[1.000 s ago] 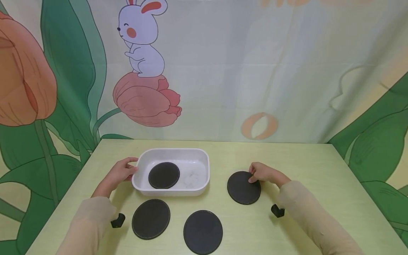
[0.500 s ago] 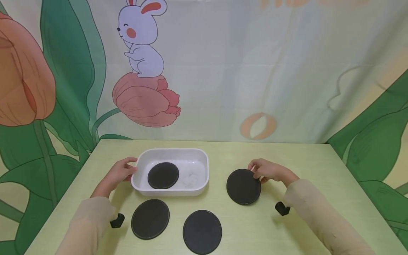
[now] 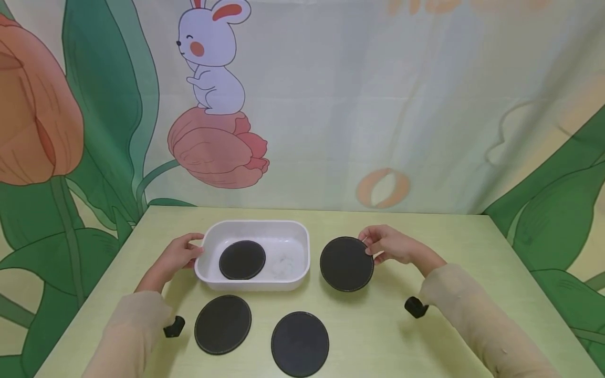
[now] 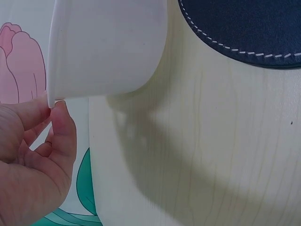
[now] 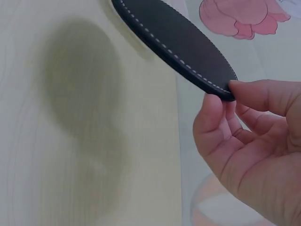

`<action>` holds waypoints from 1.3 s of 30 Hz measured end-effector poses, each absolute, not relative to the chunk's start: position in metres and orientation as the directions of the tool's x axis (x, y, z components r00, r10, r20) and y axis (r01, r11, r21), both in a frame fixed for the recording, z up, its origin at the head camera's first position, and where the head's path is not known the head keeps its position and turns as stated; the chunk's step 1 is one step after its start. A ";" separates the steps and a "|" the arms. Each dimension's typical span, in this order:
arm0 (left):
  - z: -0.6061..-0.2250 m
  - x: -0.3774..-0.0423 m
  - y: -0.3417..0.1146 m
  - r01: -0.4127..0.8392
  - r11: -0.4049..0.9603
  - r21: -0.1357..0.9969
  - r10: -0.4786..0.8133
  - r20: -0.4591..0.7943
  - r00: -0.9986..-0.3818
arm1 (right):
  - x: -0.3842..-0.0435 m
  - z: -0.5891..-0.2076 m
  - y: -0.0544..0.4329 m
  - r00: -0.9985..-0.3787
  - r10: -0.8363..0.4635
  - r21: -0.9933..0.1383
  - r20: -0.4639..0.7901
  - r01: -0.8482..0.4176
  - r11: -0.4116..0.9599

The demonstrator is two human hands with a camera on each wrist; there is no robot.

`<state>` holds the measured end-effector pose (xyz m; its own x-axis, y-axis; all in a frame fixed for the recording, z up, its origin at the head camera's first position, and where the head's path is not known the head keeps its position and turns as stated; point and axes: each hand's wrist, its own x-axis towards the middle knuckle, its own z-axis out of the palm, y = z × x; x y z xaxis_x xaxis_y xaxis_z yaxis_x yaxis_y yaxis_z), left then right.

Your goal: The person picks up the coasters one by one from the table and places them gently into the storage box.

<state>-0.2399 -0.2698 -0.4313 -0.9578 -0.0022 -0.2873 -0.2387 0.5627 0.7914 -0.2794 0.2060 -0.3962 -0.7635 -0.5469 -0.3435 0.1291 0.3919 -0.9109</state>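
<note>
Thumb and fingers of my right hand (image 3: 389, 245) pinch the edge of a round black coaster (image 3: 346, 264) with pale stitching. In the right wrist view the coaster (image 5: 178, 42) is tilted above the table, its shadow lying apart from it. My left hand (image 3: 177, 257) grips the left rim of a white rectangular tray (image 3: 252, 286). The left wrist view shows thumb and finger (image 4: 63, 134) pinching that rim from both sides. Inside the tray, on its left half, lies another black coaster (image 3: 242, 260).
Two more black coasters lie flat on the pale wood-grain table (image 3: 454, 247): one coaster (image 3: 223, 324) in front of the tray, the other coaster (image 3: 300, 344) nearer the front edge. A printed curtain (image 3: 321, 105) with a rabbit and tulips hangs behind the table.
My right hand has picked the coaster up off the table and moved it left and back, closer to the tray. The left hand and tray have stayed put.
</note>
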 end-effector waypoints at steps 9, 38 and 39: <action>-0.431 -0.239 -0.270 -0.217 0.559 0.800 0.013 -0.270 -0.963 | -0.278 -0.379 0.173 -0.786 -0.529 -0.935 -0.319 0.169 0.312; -0.432 -0.240 -0.272 -0.198 0.554 0.809 0.023 -0.252 -0.967 | -0.290 -0.411 0.040 -0.802 -0.499 -0.944 -0.329 0.276 0.178; -0.432 -0.239 -0.272 -0.198 0.552 0.810 0.023 -0.253 -0.967 | -0.291 -0.413 0.036 -0.803 -0.497 -0.944 -0.330 0.279 0.177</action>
